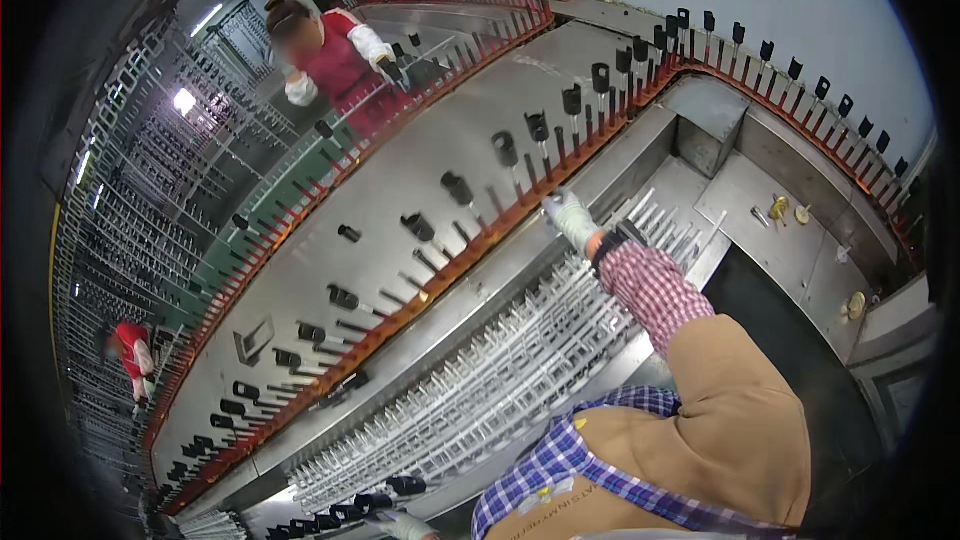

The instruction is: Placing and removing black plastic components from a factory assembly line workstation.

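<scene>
My right hand [571,219], in a pale glove, reaches to the near edge of the orange-brown conveyor rail [470,252]. Its fingers are closed together beside the upright pins, and what they hold is too small to make out. Black, hollow, notched parts [504,149] sit on pins along the rail, the nearest ones just beyond this hand. At the bottom edge my left hand [404,524], also gloved and partly cut off, is closed at a rack of black parts [345,514]. The rack's bar is mostly hidden.
Silver pronged racks [470,380] lie piled before me. A metal tray [775,180] at right holds small brass-coloured pieces. One black part [349,233] lies on the steel table [400,170]. Across it a co-worker in red [350,65] handles a rod; another person [134,355] stands far left.
</scene>
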Available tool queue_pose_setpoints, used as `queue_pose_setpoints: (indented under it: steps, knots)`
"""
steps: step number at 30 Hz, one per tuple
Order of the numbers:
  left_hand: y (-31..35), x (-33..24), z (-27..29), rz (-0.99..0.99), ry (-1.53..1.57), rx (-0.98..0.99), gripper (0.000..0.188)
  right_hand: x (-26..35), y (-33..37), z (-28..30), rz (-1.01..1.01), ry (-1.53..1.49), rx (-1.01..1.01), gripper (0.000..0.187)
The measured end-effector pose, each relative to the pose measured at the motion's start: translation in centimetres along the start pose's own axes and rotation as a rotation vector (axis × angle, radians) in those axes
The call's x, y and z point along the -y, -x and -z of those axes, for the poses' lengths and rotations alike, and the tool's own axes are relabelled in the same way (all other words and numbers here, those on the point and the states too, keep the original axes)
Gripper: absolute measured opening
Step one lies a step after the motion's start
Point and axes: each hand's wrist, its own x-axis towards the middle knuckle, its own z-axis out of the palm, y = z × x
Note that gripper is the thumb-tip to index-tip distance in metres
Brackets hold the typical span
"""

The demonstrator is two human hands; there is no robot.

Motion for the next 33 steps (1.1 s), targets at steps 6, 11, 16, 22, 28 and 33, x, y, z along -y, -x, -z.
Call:
queue_pose_setpoints:
  steps: [6, 11, 16, 22, 28, 33]
  knots:
    - [8.5, -2.6, -4.4, -0.113, -0.115, -0.254, 0.033, 6.3, -8.9, -0.1, 0.065, 0.380, 0.121, 0.047]
    - [10.0, -1.3, -7.8, -0.204, -0.079, -0.302, 0.023, 6.2, -11.3, 3.1, 0.279, 0.098, 0.140, 0.055]
    - [11.8, -3.2, -8.3, 0.086, -0.091, 0.055, 0.053, -1.2, -19.1, 14.6, 0.377, 0.126, -0.418, 0.043]
    - [11.7, -6.8, -9.2, 0.174, -0.469, -0.047, 0.054, -12.2, -31.8, 17.2, 0.666, 0.123, -0.206, 0.023]
    - [9.9, -6.6, -8.7, 0.439, 0.382, 0.230, 0.033, -6.1, -30.0, 15.7, 0.428, -0.233, -0.224, 0.023]
    - [8.7, -7.7, -7.6, 0.417, 0.358, 0.397, 0.026, 2.7, -11.6, 10.1, 0.642, -0.267, -0.203, 0.031]
